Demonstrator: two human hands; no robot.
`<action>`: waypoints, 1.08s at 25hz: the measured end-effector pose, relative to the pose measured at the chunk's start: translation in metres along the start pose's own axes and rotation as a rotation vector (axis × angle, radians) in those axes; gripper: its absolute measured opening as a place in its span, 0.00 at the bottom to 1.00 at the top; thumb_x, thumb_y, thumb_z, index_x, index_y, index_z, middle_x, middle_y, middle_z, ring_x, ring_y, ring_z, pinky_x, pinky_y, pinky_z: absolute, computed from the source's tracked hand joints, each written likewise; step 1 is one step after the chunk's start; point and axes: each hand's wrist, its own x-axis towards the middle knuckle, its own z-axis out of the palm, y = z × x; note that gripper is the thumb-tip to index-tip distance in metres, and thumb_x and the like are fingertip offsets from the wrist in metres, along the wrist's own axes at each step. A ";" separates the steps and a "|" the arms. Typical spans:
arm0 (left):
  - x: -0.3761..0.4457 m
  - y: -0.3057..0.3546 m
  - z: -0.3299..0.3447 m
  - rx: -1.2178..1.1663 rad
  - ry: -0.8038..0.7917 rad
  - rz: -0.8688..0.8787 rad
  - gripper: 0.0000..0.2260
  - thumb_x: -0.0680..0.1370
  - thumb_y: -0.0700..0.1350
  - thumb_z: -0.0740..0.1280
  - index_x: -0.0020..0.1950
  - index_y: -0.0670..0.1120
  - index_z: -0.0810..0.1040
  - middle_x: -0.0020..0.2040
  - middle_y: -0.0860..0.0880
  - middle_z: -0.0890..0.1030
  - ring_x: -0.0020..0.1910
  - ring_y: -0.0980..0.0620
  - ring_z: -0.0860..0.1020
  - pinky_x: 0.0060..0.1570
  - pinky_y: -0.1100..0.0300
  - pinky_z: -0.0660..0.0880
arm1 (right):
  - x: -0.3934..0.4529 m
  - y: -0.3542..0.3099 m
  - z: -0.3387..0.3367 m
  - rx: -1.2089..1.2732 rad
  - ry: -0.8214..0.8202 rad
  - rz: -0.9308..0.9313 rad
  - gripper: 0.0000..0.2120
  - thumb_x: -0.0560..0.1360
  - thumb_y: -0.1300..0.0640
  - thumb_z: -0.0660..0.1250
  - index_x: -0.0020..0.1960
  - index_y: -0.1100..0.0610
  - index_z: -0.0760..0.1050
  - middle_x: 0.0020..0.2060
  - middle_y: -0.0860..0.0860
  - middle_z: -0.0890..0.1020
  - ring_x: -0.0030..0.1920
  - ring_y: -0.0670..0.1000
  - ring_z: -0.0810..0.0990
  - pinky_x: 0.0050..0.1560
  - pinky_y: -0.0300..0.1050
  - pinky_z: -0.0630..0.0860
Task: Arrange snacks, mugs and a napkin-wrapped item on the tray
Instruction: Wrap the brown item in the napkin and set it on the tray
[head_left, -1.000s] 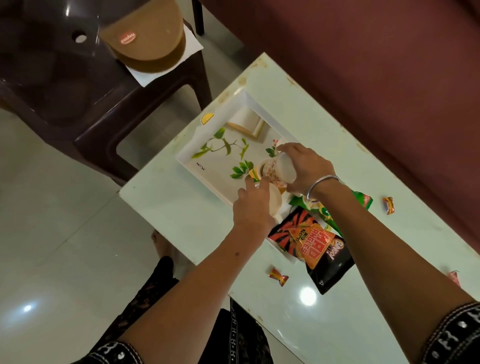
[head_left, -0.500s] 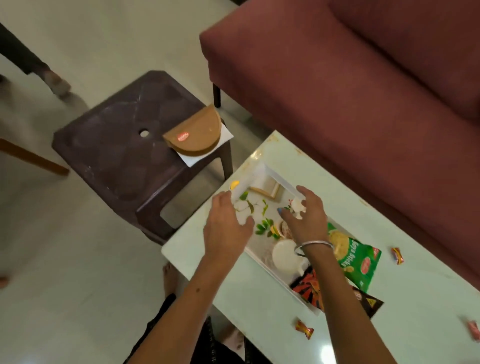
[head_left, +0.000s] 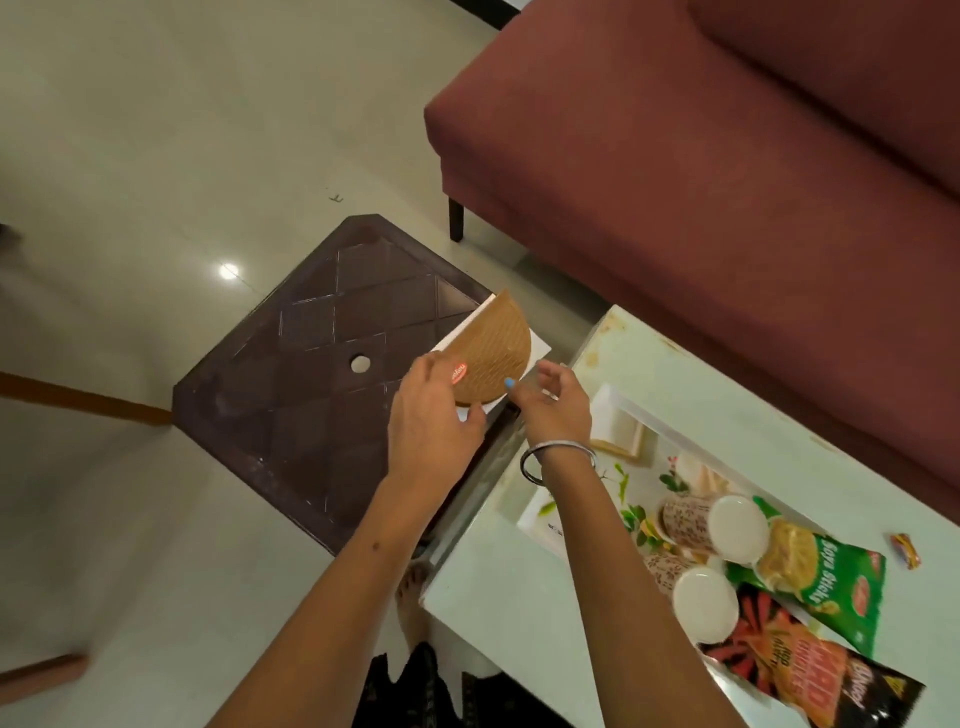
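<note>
both hands (head_left: 436, 410) at brown pouch (head_left: 491, 353) on stool (head_left: 311, 374)

Glossy, smooth floor tiles (head_left: 130, 156) catching a lamp's glare; dark moulded plastic stool (head_left: 322, 384) with scuffed, dull diamond ribbing, left of the left hand's fingers (head_left: 467, 423). Between both hands, matt brown textured half-round (head_left: 493, 353) on white paper napkin (head_left: 537, 349). Shiny metal bangle (head_left: 556, 460) behind the right hand's fingertips (head_left: 511, 385). Glossy foil snack packets (head_left: 810, 587); matt woven sofa cloth (head_left: 727, 182).
</note>
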 end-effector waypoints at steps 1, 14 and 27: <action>0.006 -0.004 0.002 0.017 -0.024 0.023 0.23 0.70 0.44 0.71 0.63 0.45 0.70 0.62 0.46 0.73 0.61 0.46 0.73 0.59 0.52 0.74 | 0.004 -0.002 0.007 0.008 0.025 0.044 0.23 0.70 0.55 0.72 0.63 0.56 0.72 0.55 0.51 0.79 0.45 0.45 0.75 0.49 0.39 0.70; 0.030 -0.011 0.019 0.357 -0.120 0.221 0.33 0.76 0.44 0.64 0.75 0.43 0.50 0.76 0.40 0.55 0.75 0.43 0.54 0.74 0.51 0.52 | 0.016 -0.023 0.043 0.393 0.010 0.288 0.10 0.68 0.66 0.71 0.49 0.59 0.78 0.38 0.55 0.84 0.39 0.54 0.84 0.39 0.44 0.83; -0.025 0.037 0.023 -0.162 -0.112 0.092 0.25 0.78 0.42 0.60 0.74 0.43 0.58 0.66 0.39 0.74 0.62 0.40 0.75 0.62 0.47 0.74 | -0.038 -0.021 -0.031 0.138 0.269 -0.068 0.17 0.67 0.51 0.73 0.54 0.50 0.75 0.49 0.45 0.79 0.41 0.42 0.80 0.37 0.30 0.76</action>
